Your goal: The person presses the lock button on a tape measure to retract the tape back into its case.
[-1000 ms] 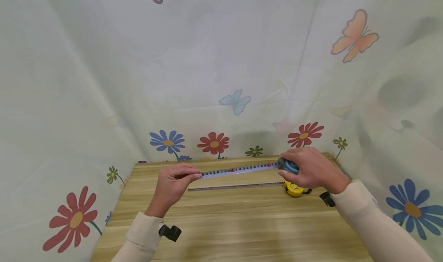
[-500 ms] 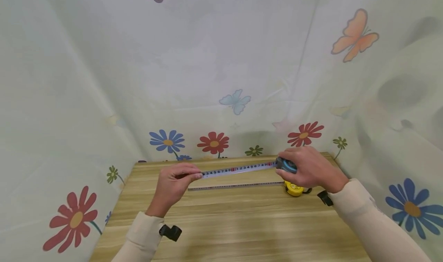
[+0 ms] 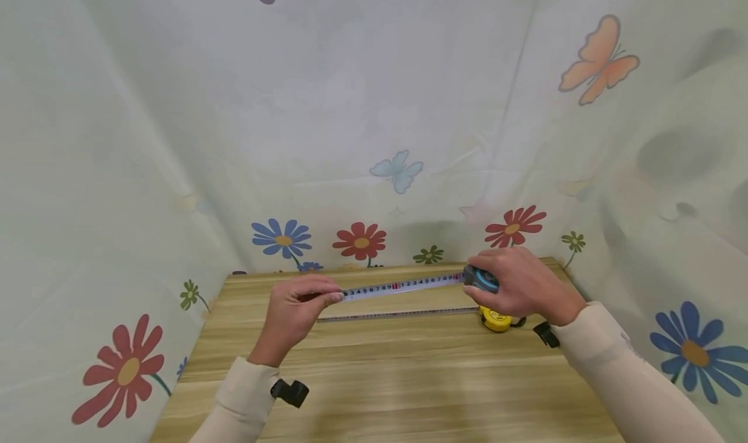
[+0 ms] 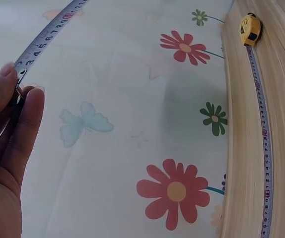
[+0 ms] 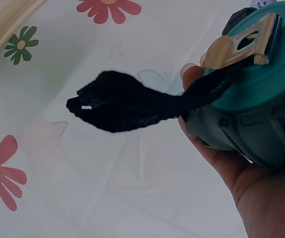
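Note:
Two tape measures are in the head view. My right hand grips the grey-and-blue tape measure by its case, above the table. From that case a white blade stretches across to the left, its end pinched between thumb and fingers of my left hand. The left wrist view shows the pinch at the blade's end close up. In the right wrist view the case carries a metal belt clip and a dangling black strap. Some right fingers are hidden behind the case.
A yellow tape measure lies on the wooden table below my right hand. Its extended blade runs leftward along the tabletop. A flower-and-butterfly-printed curtain surrounds the table at the back and sides.
My right hand and the grey-and-blue case have shifted slightly left, so a bit less blade shows between the hands. The left hand stays almost still. The yellow tape measure has not moved.

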Tool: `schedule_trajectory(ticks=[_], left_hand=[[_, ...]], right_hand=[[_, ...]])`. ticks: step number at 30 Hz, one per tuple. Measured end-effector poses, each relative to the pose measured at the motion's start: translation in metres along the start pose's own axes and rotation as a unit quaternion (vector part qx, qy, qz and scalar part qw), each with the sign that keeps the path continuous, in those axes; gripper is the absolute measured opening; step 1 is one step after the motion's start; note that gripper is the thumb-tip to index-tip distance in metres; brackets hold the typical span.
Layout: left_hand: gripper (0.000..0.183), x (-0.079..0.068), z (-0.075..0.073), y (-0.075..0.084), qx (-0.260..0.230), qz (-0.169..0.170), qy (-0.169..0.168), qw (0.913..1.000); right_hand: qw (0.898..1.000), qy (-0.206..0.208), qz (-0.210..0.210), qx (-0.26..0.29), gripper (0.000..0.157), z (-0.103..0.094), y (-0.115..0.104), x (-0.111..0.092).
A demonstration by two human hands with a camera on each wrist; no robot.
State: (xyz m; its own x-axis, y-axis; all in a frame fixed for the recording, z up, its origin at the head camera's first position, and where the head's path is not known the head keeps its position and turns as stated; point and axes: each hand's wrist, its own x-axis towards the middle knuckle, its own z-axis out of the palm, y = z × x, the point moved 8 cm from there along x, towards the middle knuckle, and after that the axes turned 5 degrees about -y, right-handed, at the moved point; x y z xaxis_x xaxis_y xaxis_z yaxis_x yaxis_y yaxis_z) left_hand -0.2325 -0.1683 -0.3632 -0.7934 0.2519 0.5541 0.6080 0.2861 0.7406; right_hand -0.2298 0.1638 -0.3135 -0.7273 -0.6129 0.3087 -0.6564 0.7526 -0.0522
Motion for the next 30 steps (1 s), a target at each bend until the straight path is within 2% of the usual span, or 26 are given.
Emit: schedule_trajectory(ticks=[9,17,24,30], left_hand=[[0.011,-0.0003,0.002,-0.0005,0.0,0.012,-0.003,0.9999],[0.011,-0.0003,0.0004,-0.0007,-0.006,-0.017,0.002,0.9998],[0.01,0.0005,0.0014,0.0016,-0.005,0.011,0.002,0.9999],[0.011,0.001,0.0022,0.0009,-0.012,0.011,0.002,0.9999]], right_hand=[[1.0,0.001,-0.001,-0.005,0.03,0.0011,-0.0015,0.0001],[1.0,0.002,-0.004,-0.006,0.03,0.0004,-0.0027,0.0012],[1.0,0.002,-0.005,-0.003,0.031,-0.0001,-0.0045,0.0014],[1.0,0.001,-0.007,-0.004,0.031,-0.0001,-0.0058,0.0021]])
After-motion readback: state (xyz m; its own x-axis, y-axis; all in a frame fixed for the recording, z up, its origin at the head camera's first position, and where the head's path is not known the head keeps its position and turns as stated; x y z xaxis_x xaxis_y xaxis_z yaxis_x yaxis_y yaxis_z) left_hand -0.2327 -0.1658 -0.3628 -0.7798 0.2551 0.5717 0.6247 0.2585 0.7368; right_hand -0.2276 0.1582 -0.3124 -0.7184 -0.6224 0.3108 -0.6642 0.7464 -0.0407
